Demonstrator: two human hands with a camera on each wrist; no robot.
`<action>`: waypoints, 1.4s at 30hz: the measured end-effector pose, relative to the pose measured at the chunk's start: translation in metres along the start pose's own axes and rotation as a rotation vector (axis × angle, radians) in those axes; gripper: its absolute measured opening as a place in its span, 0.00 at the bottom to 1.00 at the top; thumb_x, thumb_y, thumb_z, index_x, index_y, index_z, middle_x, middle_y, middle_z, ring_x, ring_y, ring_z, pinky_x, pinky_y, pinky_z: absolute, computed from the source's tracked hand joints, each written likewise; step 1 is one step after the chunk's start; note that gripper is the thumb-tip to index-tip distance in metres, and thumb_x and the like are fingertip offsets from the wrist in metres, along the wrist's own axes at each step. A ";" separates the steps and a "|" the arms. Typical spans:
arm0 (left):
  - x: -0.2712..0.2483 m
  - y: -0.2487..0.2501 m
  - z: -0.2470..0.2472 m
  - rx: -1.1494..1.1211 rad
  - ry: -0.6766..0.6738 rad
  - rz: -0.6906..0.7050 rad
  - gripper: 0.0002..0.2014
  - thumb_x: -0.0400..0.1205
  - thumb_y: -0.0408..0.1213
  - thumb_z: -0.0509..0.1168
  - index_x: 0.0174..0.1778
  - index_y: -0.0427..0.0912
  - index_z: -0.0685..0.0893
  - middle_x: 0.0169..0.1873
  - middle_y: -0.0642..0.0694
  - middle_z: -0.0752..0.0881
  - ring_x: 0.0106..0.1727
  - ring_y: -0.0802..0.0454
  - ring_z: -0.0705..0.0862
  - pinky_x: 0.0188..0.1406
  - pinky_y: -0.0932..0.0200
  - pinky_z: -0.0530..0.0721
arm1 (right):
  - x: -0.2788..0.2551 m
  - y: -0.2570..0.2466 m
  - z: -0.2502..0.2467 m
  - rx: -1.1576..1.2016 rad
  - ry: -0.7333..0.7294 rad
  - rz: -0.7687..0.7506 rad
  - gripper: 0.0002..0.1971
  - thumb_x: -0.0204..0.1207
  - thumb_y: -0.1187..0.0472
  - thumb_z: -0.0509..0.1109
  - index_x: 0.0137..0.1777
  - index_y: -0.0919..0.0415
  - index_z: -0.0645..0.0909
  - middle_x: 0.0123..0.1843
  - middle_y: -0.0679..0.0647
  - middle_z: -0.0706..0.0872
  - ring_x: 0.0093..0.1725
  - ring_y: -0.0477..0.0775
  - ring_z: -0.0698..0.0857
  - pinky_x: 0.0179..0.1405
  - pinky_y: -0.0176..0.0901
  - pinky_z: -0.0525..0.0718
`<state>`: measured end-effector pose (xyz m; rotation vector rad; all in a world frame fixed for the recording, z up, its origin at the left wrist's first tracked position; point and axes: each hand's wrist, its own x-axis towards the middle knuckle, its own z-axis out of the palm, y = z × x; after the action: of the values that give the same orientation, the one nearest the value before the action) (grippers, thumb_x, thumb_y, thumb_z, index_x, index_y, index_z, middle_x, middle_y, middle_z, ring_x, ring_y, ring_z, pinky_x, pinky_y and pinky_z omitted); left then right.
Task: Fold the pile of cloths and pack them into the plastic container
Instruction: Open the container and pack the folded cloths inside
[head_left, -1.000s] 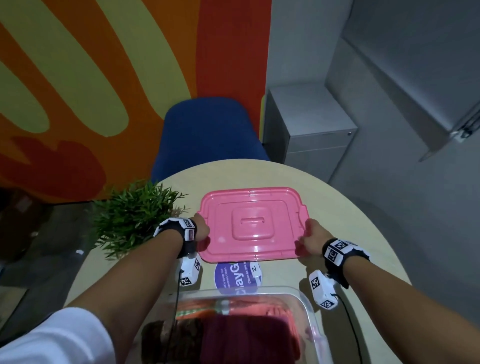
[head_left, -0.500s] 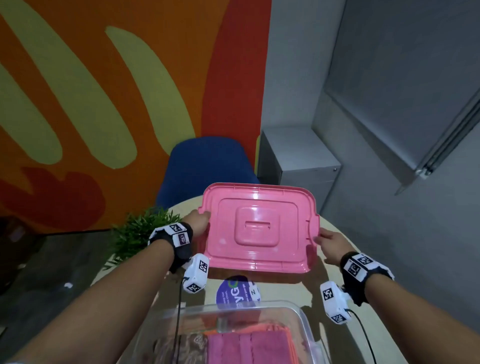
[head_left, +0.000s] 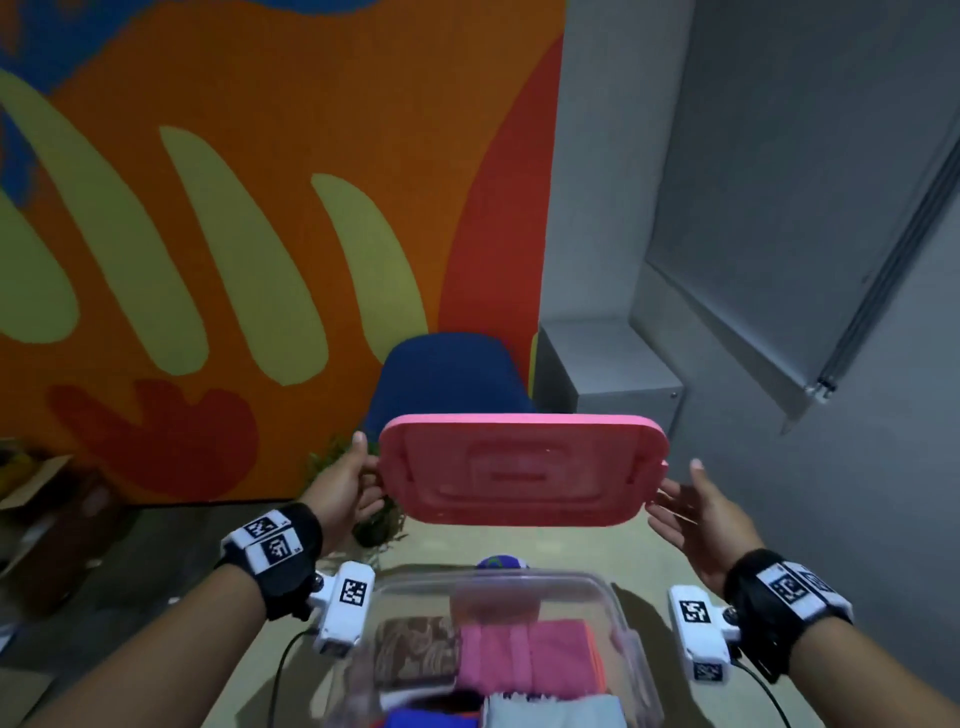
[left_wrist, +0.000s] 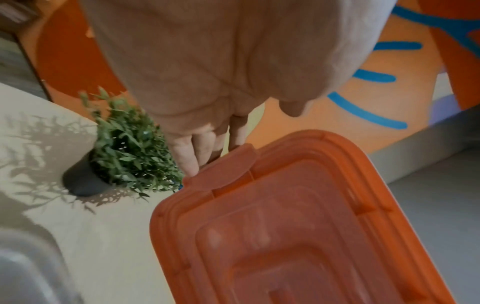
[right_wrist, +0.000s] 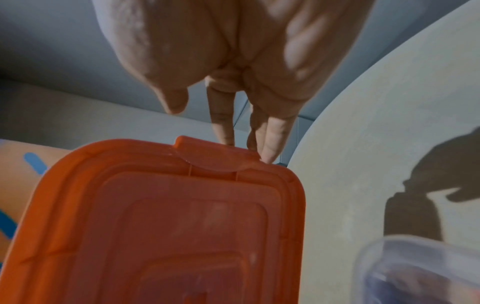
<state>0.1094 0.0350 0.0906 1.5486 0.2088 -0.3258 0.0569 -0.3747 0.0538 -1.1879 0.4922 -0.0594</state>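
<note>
While both forearms reach forward, the left hand (head_left: 340, 480) and right hand (head_left: 698, 512) press straight fingers against the raised pink lid (head_left: 522, 467), held above the container (head_left: 628, 618).

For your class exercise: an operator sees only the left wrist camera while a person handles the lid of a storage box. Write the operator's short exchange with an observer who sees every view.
Operator: I see the left fingers against one tab of the lid. Is the other end supported?
Observer: Yes. The right hand has straight fingers against the opposite tab.
Operator: Is anything packed yet?
Observer: Folded cloths lie inside the clear container, nearer the person than the lid.
</note>
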 end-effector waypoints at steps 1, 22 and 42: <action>-0.013 -0.005 -0.004 -0.029 -0.004 -0.005 0.34 0.84 0.64 0.49 0.54 0.38 0.88 0.52 0.33 0.85 0.55 0.42 0.77 0.51 0.53 0.76 | -0.006 0.003 -0.005 -0.007 -0.027 0.012 0.28 0.84 0.40 0.61 0.69 0.65 0.80 0.63 0.58 0.88 0.61 0.58 0.87 0.56 0.49 0.84; -0.128 -0.120 -0.021 0.743 -0.007 -0.070 0.37 0.75 0.38 0.78 0.80 0.41 0.71 0.73 0.47 0.78 0.73 0.49 0.77 0.73 0.53 0.74 | -0.103 0.095 -0.042 -0.858 -0.102 0.023 0.32 0.70 0.67 0.81 0.75 0.60 0.77 0.73 0.54 0.82 0.59 0.53 0.85 0.68 0.55 0.81; -0.110 -0.133 -0.045 0.239 -0.234 -0.580 0.23 0.67 0.32 0.77 0.54 0.21 0.84 0.46 0.28 0.88 0.45 0.34 0.89 0.42 0.49 0.89 | -0.102 0.109 -0.041 -0.615 -0.228 0.538 0.29 0.66 0.54 0.79 0.64 0.71 0.83 0.55 0.67 0.90 0.51 0.65 0.89 0.49 0.52 0.85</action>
<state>-0.0356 0.0892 0.0011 1.6464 0.4480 -1.0135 -0.0738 -0.3383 -0.0218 -1.5936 0.6346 0.7272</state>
